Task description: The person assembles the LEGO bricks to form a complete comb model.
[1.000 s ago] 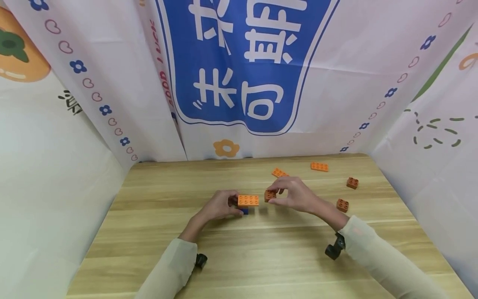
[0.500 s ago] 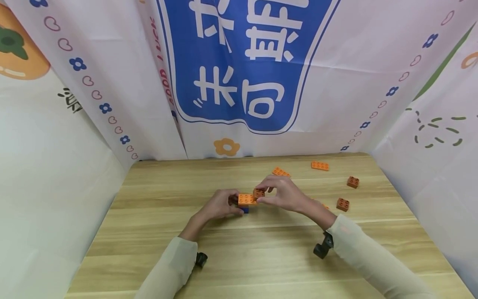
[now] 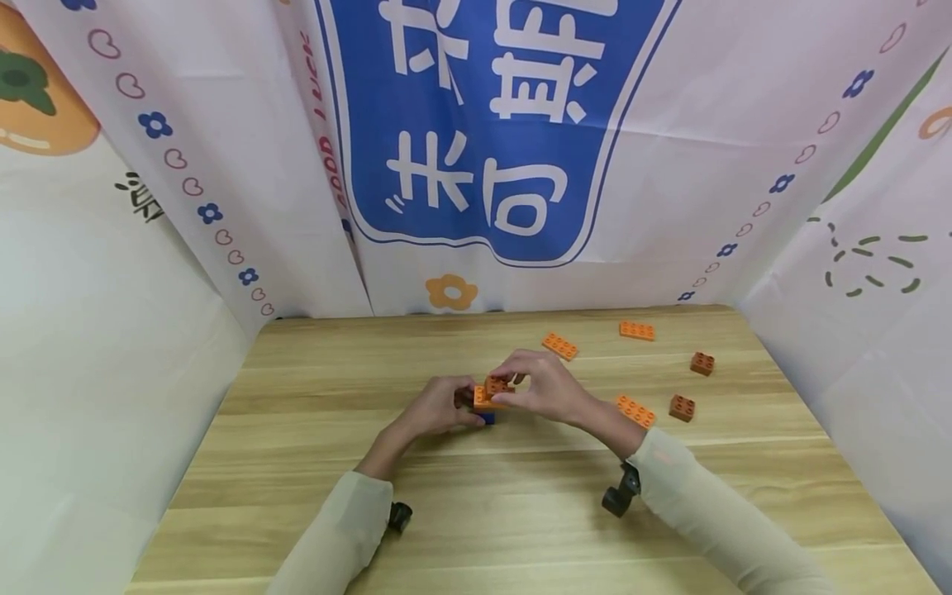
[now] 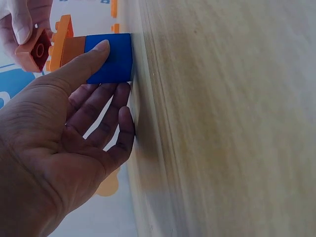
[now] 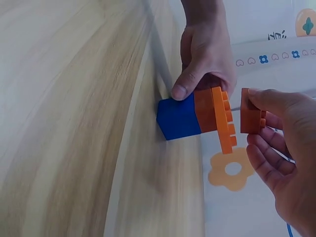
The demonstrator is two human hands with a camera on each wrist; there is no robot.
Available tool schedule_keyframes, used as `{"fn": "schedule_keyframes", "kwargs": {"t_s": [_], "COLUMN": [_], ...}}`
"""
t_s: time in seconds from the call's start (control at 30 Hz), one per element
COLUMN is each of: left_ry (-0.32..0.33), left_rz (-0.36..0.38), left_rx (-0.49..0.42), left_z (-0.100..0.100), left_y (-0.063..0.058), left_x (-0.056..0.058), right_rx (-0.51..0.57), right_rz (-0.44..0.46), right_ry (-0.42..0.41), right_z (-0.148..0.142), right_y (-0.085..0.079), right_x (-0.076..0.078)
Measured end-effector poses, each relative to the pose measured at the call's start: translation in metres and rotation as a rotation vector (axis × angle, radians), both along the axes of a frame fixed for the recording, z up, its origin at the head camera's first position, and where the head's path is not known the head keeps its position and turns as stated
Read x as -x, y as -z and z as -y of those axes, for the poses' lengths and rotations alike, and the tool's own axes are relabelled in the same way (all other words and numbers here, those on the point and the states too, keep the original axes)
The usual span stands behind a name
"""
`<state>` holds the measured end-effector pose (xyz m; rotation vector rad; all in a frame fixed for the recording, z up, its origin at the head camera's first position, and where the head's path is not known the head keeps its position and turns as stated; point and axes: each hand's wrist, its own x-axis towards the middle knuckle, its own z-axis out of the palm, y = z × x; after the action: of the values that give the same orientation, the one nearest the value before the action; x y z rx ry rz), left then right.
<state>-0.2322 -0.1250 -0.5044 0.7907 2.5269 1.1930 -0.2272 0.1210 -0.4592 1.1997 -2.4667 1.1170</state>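
Note:
My left hand (image 3: 440,406) grips a small stack at the table's middle, thumb on its blue block (image 4: 113,58). Above the blue block sits a brown-orange block (image 5: 205,109), topped by a flat orange studded plate (image 5: 224,121) that juts out past it. My right hand (image 3: 541,388) pinches a loose brown brick (image 5: 251,112) between thumb and fingers. This brick is just above the orange plate, a narrow gap between them in the right wrist view. In the left wrist view its hollow underside faces the plate's studs.
On the wooden table (image 3: 335,537), orange plates lie behind (image 3: 560,346), at the back right (image 3: 637,330) and by the right forearm (image 3: 635,411). Two brown bricks stand at the right, one farther back (image 3: 702,364), one nearer (image 3: 682,407). A printed cloth (image 3: 312,281) hangs around the table.
My right hand has moved left with the brown brick, from beside the stack to above its orange plate. The left hand and the stack have stayed in place.

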Motion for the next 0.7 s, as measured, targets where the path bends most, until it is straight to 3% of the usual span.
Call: {"fn": "schedule_keyframes", "kwargs": {"t_s": [0.7], "left_ry": [0.009], "left_rz": [-0.007], "left_rx": [-0.025], "left_z": [0.001], "left_y": [0.001], "left_x": [0.0], "right_rx": [-0.01], "right_rz": [0.013], "right_ry": [0.025], "right_z": [0.014], "right_y": [0.009], "right_x": [0.004]}}
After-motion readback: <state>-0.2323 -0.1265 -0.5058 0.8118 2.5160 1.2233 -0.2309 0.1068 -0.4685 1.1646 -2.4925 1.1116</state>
